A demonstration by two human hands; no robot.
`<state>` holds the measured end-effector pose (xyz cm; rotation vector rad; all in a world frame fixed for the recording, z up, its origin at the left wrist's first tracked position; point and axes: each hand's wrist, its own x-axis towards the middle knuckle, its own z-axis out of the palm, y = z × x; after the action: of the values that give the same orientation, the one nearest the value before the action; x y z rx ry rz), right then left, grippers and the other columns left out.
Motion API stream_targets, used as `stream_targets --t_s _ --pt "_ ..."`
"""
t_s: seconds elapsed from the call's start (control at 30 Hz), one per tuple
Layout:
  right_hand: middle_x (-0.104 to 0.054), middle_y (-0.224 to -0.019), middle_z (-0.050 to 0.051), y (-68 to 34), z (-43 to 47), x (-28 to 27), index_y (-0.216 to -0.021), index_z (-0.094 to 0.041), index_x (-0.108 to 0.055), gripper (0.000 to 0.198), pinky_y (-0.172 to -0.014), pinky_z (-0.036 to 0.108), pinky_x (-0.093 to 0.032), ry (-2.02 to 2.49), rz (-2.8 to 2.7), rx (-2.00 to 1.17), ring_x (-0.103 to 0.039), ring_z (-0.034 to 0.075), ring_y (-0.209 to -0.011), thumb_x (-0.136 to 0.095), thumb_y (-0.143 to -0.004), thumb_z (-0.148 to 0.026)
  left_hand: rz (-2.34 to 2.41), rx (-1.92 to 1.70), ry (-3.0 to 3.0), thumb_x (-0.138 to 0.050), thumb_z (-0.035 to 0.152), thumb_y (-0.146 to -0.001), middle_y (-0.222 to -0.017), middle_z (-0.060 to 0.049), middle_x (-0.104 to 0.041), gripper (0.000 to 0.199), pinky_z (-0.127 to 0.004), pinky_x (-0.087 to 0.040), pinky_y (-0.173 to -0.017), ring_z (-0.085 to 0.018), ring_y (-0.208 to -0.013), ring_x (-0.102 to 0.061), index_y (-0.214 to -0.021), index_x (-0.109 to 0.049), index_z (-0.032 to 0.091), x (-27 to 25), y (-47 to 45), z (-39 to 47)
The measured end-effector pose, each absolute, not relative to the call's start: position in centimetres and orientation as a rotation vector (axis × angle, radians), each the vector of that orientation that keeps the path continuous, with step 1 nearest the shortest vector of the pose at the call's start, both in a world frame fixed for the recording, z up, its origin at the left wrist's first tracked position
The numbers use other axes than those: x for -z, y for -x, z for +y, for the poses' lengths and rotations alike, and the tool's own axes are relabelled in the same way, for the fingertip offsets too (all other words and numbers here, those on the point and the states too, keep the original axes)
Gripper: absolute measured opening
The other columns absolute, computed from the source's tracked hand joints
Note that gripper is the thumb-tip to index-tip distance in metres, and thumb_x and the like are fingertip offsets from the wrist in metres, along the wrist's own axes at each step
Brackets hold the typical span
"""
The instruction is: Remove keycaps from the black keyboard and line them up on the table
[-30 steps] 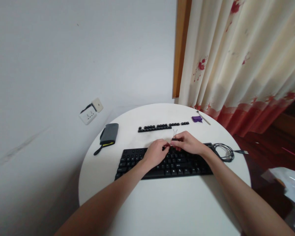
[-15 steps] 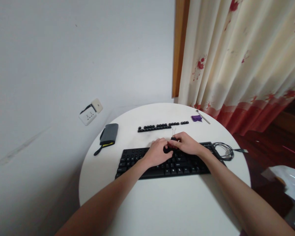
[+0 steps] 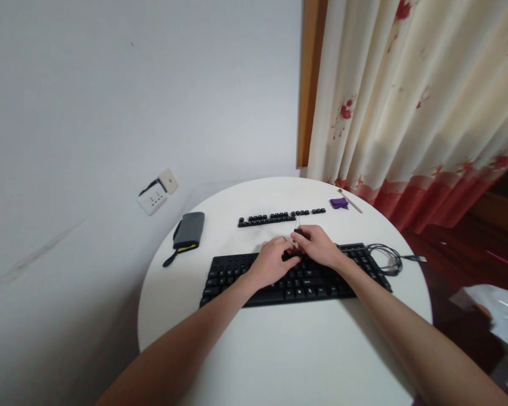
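My right hand (image 3: 317,243) has edged leftward and a little toward the far edge of the table (image 3: 313,349) in the past second, baring more of the right end of the black keyboard (image 3: 307,285), while the thumb of my left hand (image 3: 273,262) has dropped lower and opened away from its fingers. The loose keycaps (image 3: 275,218), in rows between the keyboard and the table's far edge, show no visible change, so I judge the work remains at one spot along the keyboard's far side, with nothing newly set down. My right thumb and fingers pinch the black handle of a wire-pronged tool (image 3: 298,230), its two thin prongs pointing up toward the table's far edge. My left hand arches over the keyboard's middle, thumb apart and low over the keys; the other fingertips are tucked out of sight beside my right hand, and I cannot tell whether they grip anything. My forearms slant in from the table's near edge, left and right, wrists close together above the keyboard.
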<state>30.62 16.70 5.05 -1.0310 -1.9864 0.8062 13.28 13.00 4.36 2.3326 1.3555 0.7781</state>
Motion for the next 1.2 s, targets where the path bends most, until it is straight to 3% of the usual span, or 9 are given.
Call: stream_targets --t_s 0.1,0.3,0.43,0.77,1.0,1.2 --pt "-0.063 -0.065 0.002 -30.6 16.6 -5.3 -0.068 -0.019 -0.054 0.035 -0.059 0.026 -0.042 1.026 -1.887 -0.735 -0.056 0.016 -0.063 -0.050 -0.094 -0.041 1.272 -0.959 -2.222 -0.066 0.021 -0.083 -0.091 -0.002 -0.066 0.006 -0.030 -0.049 -0.079 -0.017 -0.083 -0.061 -0.089 -0.066 0.019 -4.6 -13.5 12.9" --pt "-0.068 -0.073 0.004 -30.6 16.8 -5.0 -0.080 -0.019 -0.057 0.033 -0.059 0.026 -0.050 0.966 -1.804 -0.971 -0.066 0.018 -0.067 -0.048 -0.095 -0.046 1.311 -1.123 -2.214 -0.067 0.012 -0.083 -0.101 -0.002 -0.066 0.035 -0.035 -0.049 -0.088 -0.018 -0.092 -0.060 -0.113 -0.055 0.023 -4.2 -13.6 12.7" --pt "-0.065 -0.067 0.002 -30.6 17.1 -4.7 -0.076 -0.019 -0.055 0.033 -0.055 0.026 -0.050 0.965 -1.769 -0.966 -0.064 0.017 -0.059 -0.050 -0.093 -0.048 1.320 -1.032 -2.465 -0.062 0.013 -0.088 -0.106 -0.003 -0.064 0.021 -0.040 -0.046 -0.094 -0.022 -0.102 -0.057 -0.106 -0.058 0.023 -4.3 -13.6 12.4" --pt "-0.061 -0.059 0.001 -30.5 17.2 -4.5 -0.070 -0.019 -0.056 0.032 -0.052 0.024 -0.045 1.041 -1.775 -0.887 -0.062 0.017 -0.055 -0.051 -0.092 -0.042 1.316 -1.041 -2.623 -0.068 0.021 -0.087 -0.109 -0.005 -0.061 0.017 -0.041 -0.048 -0.093 -0.023 -0.104 -0.055 -0.103 -0.068 0.024 -4.8 -13.5 12.1" --pt "-0.067 -0.058 0.004 -30.9 18.0 -4.2 -0.075 -0.018 -0.059 0.032 -0.051 0.025 -0.048 1.167 -1.593 -0.943 -0.066 0.018 -0.054 -0.051 -0.091 -0.045 1.274 -1.162 -2.488 -0.068 0.022 -0.088 -0.101 -0.004 -0.066 0.016 -0.039 -0.048 -0.092 -0.021 -0.099 -0.058 -0.103 -0.070 0.025 -4.6 -13.4 12.5" --pt "-0.070 -0.059 0.007 -32.6 19.2 -4.8 -0.078 -0.017 -0.060 0.035 -0.054 0.026 -0.049 1.202 -1.377 -0.836 -0.069 0.020 -0.058 -0.051 -0.091 -0.048 1.477 -1.041 -2.344 -0.072 0.024 -0.083 -0.089 -0.002 -0.071 0.008 -0.035 -0.049 -0.083 -0.019 -0.085 -0.062 -0.090 -0.073 0.022 -5.2 -11.6 13.9"
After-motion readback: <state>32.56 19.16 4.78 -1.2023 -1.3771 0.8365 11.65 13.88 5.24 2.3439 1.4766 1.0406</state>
